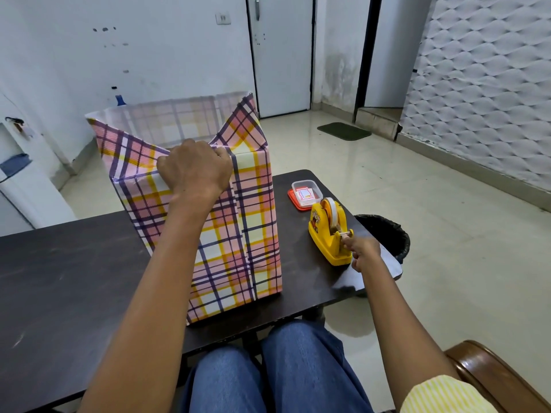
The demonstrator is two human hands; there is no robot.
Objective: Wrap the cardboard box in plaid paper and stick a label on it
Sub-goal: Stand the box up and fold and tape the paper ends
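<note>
A tall box [238, 234] stands upright on the dark table [65, 278], its sides covered in pink, yellow and purple plaid paper. The paper's top flaps [179, 120] stick up loose above the box. My left hand [195, 168] rests on the top near edge with fingers curled, holding the folded flap down. To the right, my right hand [362, 251] pinches the tape end at the cutter of a yellow tape dispenser [329, 231]. A small clear container [307, 193] with labels inside sits on its red lid behind the dispenser.
A black bin [384, 234] stands on the floor just beyond the table's right edge. My knees in blue jeans [268, 371] are under the near edge. A brown chair arm [492, 374] is at lower right. A door and green mat lie farther back.
</note>
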